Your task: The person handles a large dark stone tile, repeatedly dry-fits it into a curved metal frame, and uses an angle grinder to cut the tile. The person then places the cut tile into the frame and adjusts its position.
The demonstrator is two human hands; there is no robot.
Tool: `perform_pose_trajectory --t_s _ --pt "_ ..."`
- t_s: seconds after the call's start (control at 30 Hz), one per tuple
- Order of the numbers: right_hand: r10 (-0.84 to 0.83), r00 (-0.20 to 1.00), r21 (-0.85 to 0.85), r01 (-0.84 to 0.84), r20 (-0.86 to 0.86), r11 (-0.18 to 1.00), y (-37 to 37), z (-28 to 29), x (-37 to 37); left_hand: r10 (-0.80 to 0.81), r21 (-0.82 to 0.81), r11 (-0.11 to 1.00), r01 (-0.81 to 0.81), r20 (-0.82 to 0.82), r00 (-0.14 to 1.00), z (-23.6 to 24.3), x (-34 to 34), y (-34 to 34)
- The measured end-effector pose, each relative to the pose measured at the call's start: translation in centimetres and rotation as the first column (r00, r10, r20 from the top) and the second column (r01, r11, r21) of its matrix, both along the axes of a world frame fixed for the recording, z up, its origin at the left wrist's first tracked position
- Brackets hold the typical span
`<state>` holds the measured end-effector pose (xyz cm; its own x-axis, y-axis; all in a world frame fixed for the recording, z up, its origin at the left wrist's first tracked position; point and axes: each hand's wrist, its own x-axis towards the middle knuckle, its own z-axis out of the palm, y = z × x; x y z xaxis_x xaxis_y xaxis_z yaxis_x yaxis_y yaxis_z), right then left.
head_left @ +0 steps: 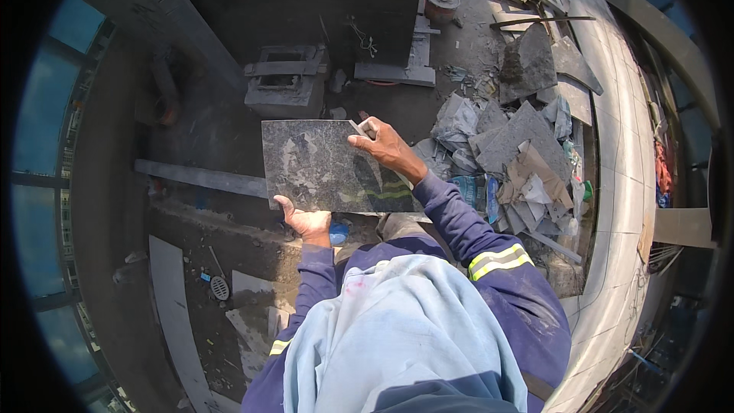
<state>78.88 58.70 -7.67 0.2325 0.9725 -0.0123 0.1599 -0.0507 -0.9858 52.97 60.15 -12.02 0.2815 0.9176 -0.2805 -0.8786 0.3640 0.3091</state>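
Between my two hands is a dark grey, speckled stone slab, its flat face turned up toward me with pale dusty smears on it. My left hand grips its near lower edge, thumb on top and the other fingers hidden beneath. At the far right corner my right hand is closed round the edge, thumb lying on the face. A reflection of a yellow reflective band shows on the slab's polished right part.
Broken stone pieces, plastic bags and cardboard form a rubble heap on the right. A long pale strip lies left of the slab. Farther off stands a dusty block with an opening. A round drain grate lies at the lower left.
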Motion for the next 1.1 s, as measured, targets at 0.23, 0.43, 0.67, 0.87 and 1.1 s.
perform_pose_trajectory --t_s 0.23,0.43,0.67,0.87,1.1 --pt "-0.022 0.992 -0.226 0.05 0.127 0.973 2.5 -6.3 16.5 0.113 0.004 0.993 -0.114 -0.14 0.984 -2.8 6.7 14.2" --pt "-0.083 0.964 -0.181 0.131 0.252 0.975 7.6 -8.4 18.9 0.154 -0.015 0.987 -0.161 -0.224 0.962 -3.5 12.8 24.0" --pt "-0.267 0.929 -0.221 0.325 0.256 0.919 24.6 -9.5 18.6 -0.073 -0.016 0.997 0.072 -0.023 0.997 -3.0 22.4 37.0" --pt "-0.412 0.903 -0.152 0.427 0.119 0.891 37.5 -8.3 26.9 -0.468 0.351 0.811 0.467 -0.09 0.879 1.2 24.9 53.2" --pt "-0.376 0.834 -0.102 0.449 0.403 0.888 53.5 -2.0 43.8 -0.101 0.293 0.612 0.735 -0.893 0.439 4.9 41.8 77.5"
